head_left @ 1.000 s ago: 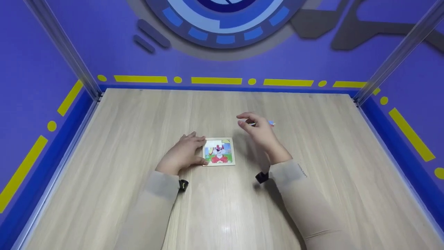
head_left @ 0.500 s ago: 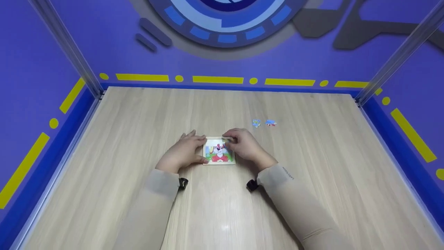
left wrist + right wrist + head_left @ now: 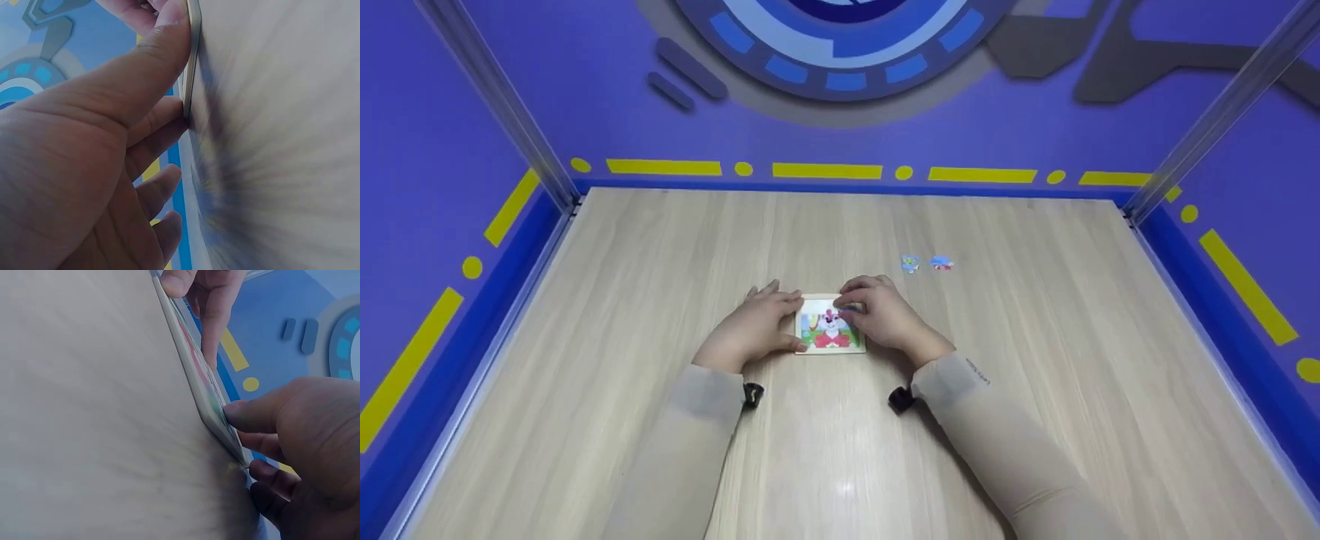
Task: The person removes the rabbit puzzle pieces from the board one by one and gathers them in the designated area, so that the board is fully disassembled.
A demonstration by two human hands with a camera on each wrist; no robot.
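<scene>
Puzzle board (image 3: 831, 331), small square with a cartoon animal picture, lies flat on the wooden table (image 3: 1035, 375), roughly mid-table and slightly toward the person. Left hand (image 3: 750, 326) braces the board's left edge: thumb along the near-left side, fingers against the far-left side, edge pinched between them per the left wrist view (image 3: 192, 62). Right hand (image 3: 885, 315) sits over the board's upper-right corner, fingers curled down onto the picture surface; right wrist view shows the thumb tip (image 3: 239, 413) pressed on the board's edge (image 3: 197, 377). Cannot tell whether a piece is held under those fingertips, they cover that corner. Two loose puzzle pieces (image 3: 910, 263) and (image 3: 942, 262) lie side by side on the table, well apart from the board, up and to its right. Both arms in beige sleeves.
</scene>
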